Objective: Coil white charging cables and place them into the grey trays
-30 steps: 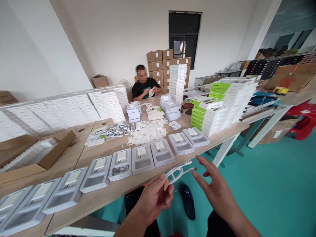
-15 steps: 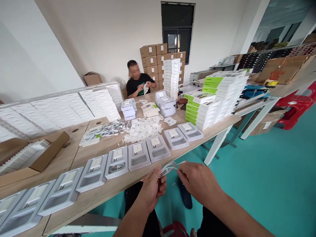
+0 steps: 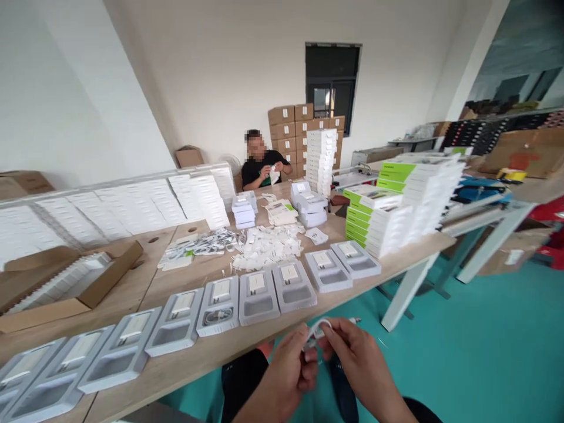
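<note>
The left hand (image 3: pixel 291 361) and right hand (image 3: pixel 359 346) pinch a white charging cable (image 3: pixel 321 324) in narrow fingers, its loop held between them just off the table (image 3: pixel 414 252). A slack pinch could let the loop spring apart; the free connector (image 3: pixel 355 320) could snag. Beyond stand moulded trays (image 3: pixel 259 306) holding plug chargers (image 3: pixel 256 283).

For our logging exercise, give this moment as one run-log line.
left hand: holds white cable | right hand: holds same cable | tray row: on wooden table | coiled cable: in one tray
</note>
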### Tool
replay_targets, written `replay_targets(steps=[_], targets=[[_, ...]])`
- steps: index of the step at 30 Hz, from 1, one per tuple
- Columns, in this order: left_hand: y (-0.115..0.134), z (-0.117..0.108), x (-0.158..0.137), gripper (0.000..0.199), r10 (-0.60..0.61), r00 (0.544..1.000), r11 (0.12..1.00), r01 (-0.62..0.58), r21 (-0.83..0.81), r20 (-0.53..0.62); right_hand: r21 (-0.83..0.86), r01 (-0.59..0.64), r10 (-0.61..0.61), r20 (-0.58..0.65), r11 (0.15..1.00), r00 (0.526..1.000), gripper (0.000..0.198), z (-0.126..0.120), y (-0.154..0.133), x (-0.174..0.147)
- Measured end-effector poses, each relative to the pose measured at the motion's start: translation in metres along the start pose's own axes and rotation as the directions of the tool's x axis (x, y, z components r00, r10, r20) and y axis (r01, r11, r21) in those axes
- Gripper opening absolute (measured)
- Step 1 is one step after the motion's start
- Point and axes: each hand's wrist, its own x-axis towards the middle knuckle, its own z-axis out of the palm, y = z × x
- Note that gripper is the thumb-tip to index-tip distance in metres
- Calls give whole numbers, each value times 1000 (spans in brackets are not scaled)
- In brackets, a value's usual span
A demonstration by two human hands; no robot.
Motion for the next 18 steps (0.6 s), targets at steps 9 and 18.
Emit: replay_targets(steps=[9,18], targets=[[12,-5,-5,47,120,992,992,-121,23,38,-408,253,-380,-266,877,886,26,0,21,0],[30,-7,-26,27,371,903,787,-429,444,216,-186,196,-168,157,963,973,34,-34,0,2]])
